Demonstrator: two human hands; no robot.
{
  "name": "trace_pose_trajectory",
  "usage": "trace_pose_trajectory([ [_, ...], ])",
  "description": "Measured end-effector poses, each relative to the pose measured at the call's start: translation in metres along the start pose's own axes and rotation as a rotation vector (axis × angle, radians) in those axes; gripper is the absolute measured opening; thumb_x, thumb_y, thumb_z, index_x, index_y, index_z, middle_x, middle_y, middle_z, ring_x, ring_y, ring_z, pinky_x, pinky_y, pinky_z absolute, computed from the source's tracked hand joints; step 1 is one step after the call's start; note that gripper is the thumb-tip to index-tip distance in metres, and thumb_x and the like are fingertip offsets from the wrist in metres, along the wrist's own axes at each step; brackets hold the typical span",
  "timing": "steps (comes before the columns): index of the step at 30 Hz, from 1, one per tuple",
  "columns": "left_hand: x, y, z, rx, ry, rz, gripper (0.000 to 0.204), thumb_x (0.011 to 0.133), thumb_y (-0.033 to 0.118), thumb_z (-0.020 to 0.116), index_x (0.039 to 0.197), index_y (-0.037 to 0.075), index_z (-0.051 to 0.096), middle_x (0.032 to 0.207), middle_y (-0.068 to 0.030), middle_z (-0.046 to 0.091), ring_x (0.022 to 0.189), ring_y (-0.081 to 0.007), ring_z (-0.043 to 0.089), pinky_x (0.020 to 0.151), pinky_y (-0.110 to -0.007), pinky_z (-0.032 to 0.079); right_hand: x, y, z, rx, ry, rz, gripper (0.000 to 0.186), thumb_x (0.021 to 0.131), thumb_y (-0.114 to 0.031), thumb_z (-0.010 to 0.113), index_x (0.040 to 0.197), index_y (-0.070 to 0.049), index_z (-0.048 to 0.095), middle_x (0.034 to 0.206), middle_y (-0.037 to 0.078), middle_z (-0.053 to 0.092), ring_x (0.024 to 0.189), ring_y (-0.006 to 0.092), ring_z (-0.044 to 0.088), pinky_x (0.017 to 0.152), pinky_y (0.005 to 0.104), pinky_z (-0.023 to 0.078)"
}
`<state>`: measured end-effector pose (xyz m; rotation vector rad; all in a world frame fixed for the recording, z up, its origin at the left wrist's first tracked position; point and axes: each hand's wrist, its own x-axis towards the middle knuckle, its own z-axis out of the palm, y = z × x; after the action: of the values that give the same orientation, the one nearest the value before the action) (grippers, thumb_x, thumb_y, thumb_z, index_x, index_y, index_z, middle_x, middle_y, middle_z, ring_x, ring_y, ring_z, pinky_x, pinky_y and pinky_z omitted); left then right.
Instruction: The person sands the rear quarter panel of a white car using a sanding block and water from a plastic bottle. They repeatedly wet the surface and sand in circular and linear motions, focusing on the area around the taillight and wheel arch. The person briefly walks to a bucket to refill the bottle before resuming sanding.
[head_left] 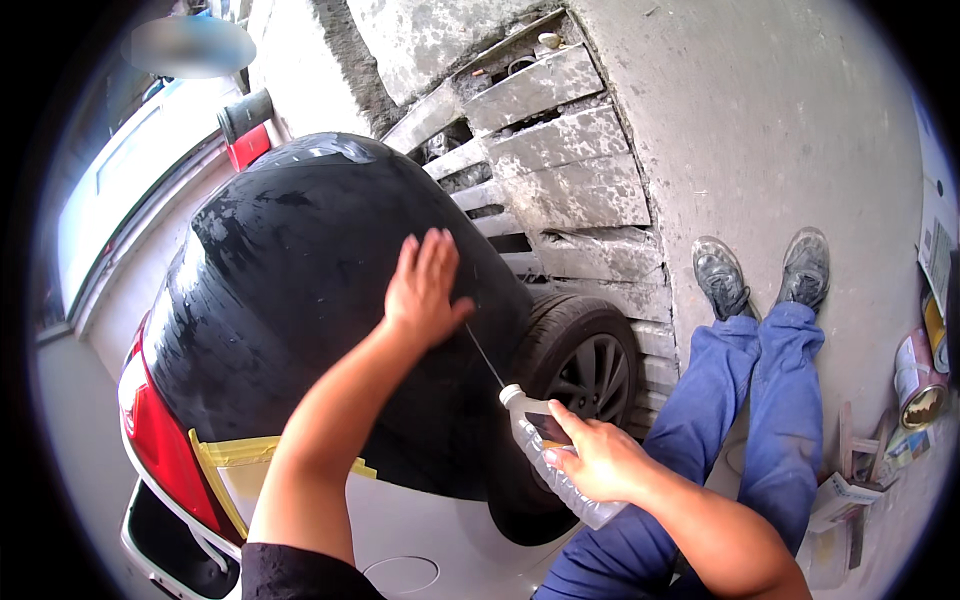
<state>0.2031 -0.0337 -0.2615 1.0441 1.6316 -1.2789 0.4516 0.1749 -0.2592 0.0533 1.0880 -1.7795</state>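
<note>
Concrete floor (780,130) flanks one car (300,285), left hand (424,295) open, right hand (600,458) gripping one bottle (535,442).

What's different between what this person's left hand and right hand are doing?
The left hand is open above or on the black car panel; the right hand is closed around a clear plastic bottle. The left hand's fingers point up the picture, the right hand's toward the upper left. Both are bare.
</note>
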Motion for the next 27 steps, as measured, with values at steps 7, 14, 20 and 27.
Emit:
trace_pose_trajectory([
  [7, 0.02, 0.082, 0.025, 0.078, -0.078, 0.011, 0.085, 0.092, 0.061, 0.046, 0.151, 0.001, 0.033, 0.16, -0.016, 0.025, 0.15, -0.0327, 0.015, 0.121, -0.047, 0.011, 0.004, 0.013, -0.001, -0.006, -0.057, 0.094, 0.071, 0.098, -0.04, 0.051, 0.153, -0.003, 0.026, 0.118, 0.029, 0.061, 0.11, 0.043, 0.061, 0.095, 0.0474, 0.047],
  [14, 0.017, 0.111, 0.052, -0.009, -0.169, 0.437, 0.072, 0.095, 0.058, 0.043, 0.148, 0.009, 0.041, 0.158, -0.0067, 0.034, 0.148, -0.0261, 0.022, 0.121, -0.048, 0.01, 0.008, 0.017, -0.015, 0.005, -0.094, 0.21, 0.076, 0.098, -0.046, 0.047, 0.154, -0.002, 0.02, 0.123, 0.031, 0.059, 0.115, 0.0431, 0.059, 0.099, 0.0459, 0.046],
  [20, 0.129, 0.031, 0.02, 0.058, -0.324, -0.069, 0.077, 0.095, 0.061, 0.039, 0.148, 0.005, 0.039, 0.153, -0.0185, 0.039, 0.148, -0.0307, 0.025, 0.12, -0.054, 0.005, 0.012, 0.018, -0.014, 0.056, -0.026, 0.121, 0.073, 0.098, -0.044, 0.048, 0.153, -0.002, 0.024, 0.116, 0.034, 0.06, 0.109, 0.0462, 0.062, 0.095, 0.0497, 0.048],
  [27, 0.167, 0.084, 0.039, -0.069, -0.616, 0.075, 0.075, 0.085, 0.067, 0.058, 0.131, 0.007, 0.062, 0.139, -0.0134, 0.058, 0.132, -0.0287, 0.051, 0.119, -0.05, 0.019, 0.019, 0.02, -0.013, 0.044, -0.044, 0.162, 0.074, 0.098, -0.045, 0.048, 0.153, -0.001, 0.023, 0.109, 0.032, 0.063, 0.097, 0.0457, 0.066, 0.087, 0.0495, 0.052],
])
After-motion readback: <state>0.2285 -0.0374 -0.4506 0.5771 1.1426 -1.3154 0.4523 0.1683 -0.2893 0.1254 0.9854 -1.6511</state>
